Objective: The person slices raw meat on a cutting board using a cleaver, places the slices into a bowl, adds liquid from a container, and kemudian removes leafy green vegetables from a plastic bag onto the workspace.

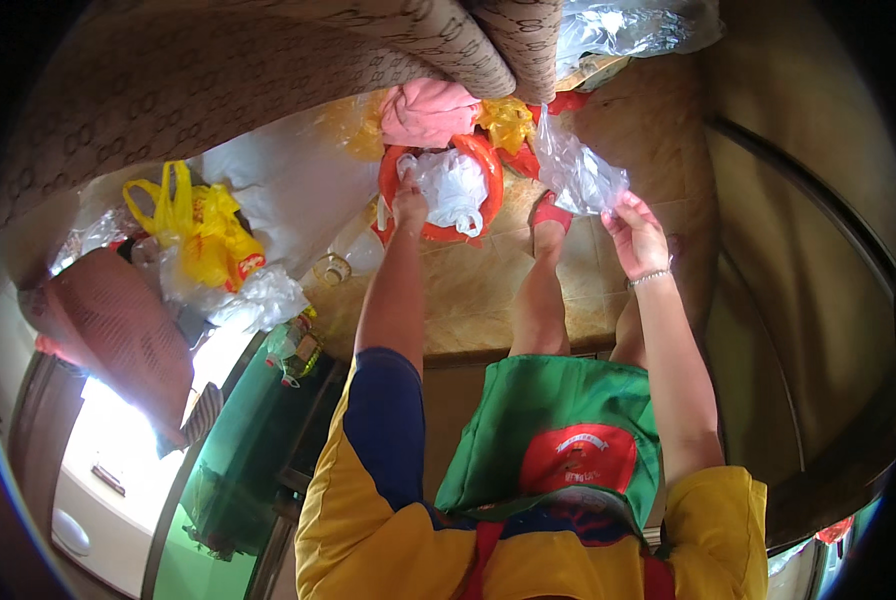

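My right hand [635, 231] pinches the lower edge of a clear plastic bag [577, 169], which stretches up and left from my fingers. My left hand [410, 201] reaches to a white plastic bag [452, 186] lying crumpled in an opened red plastic bag [495, 184]; its fingertips meet the white bag's left side, and whether they grip it is hard to tell. A folded pink cloth [429, 112] lies just beyond the red bag. Beside the cloth, on its right, is a yellow-orange plastic bag [506, 124].
Patterned brown fabric [283, 67] hangs across the top. On the left are a yellow carrier bag [219, 236], crumpled clear plastic [260, 300] and a reddish-brown woven cloth [118, 322]. A large clear bag [643, 30] lies at the top right. My feet rest on the tiled surface.
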The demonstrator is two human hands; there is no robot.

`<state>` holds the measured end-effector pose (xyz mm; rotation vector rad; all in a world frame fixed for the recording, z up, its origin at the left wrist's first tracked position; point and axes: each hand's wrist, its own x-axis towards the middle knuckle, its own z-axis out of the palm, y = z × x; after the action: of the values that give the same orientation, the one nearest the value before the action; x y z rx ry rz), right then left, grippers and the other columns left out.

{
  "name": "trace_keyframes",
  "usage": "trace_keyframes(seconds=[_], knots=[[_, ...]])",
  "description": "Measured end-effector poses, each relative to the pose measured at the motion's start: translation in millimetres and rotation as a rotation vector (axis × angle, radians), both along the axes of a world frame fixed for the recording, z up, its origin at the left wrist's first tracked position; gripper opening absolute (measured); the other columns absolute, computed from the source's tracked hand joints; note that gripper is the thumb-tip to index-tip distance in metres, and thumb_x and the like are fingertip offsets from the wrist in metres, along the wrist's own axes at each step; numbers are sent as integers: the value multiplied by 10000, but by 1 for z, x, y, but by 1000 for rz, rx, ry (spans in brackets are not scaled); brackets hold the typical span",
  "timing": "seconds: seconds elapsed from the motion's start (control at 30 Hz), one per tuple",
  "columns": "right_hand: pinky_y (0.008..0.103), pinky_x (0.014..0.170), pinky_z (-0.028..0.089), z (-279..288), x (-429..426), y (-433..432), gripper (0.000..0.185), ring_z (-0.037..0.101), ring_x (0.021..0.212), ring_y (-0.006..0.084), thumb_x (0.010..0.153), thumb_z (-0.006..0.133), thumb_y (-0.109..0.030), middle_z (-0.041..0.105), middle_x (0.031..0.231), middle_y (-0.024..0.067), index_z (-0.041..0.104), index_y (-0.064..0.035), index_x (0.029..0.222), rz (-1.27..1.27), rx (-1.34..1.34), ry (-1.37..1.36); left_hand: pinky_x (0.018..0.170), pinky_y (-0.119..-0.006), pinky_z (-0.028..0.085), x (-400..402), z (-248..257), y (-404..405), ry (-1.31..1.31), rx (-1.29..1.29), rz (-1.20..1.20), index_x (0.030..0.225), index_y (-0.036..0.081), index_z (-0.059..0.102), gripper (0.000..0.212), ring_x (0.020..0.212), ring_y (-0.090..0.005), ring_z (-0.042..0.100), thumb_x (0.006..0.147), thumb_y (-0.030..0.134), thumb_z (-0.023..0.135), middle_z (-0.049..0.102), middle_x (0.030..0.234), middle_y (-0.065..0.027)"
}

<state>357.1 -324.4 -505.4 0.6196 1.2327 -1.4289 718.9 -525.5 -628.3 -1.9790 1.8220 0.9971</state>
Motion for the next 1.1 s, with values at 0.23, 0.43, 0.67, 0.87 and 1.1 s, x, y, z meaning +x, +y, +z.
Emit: trace_keyframes(seconds=[0.23,0.43,0.67,0.87,1.1], knots=[[289,711,552,-24,-1,35,182,625,824,159,909,558,2,646,965,52,576,-42,1085,-81,17,-199,781,-464,484,-45,25,-17,-266,-506,-395,1012,-10,557,252,934,-393,563,774,72,561,546,1028,-204],[252,585,521,19,4,20,181,614,670,149,922,563,-53,651,866,55,570,-36,1101,-37,-43,-467,843,-394,446,-71,102,23,305,-171,184,955,-21,642,297,919,-244,586,736,166,716,631,960,-108],[240,515,453,84,20,9,264,615,697,153,915,587,-67,640,882,46,545,-64,1176,154,13,-411,795,-288,456,-151,239,81,635,400,666,987,23,690,282,843,-133,596,779,213,702,670,935,-31],[304,739,532,165,18,-16,331,639,932,208,886,653,-212,615,1104,51,570,-89,1182,269,-55,-262,623,-258,451,-109,289,3,658,-119,708,880,26,673,157,684,-87,542,751,104,716,630,759,0],[308,748,532,182,-6,4,282,646,903,194,873,679,-259,646,1037,41,616,-79,1080,321,3,-224,667,-292,511,-54,381,-197,935,-818,1139,1071,-16,607,256,676,-187,592,829,55,566,633,917,-93]])
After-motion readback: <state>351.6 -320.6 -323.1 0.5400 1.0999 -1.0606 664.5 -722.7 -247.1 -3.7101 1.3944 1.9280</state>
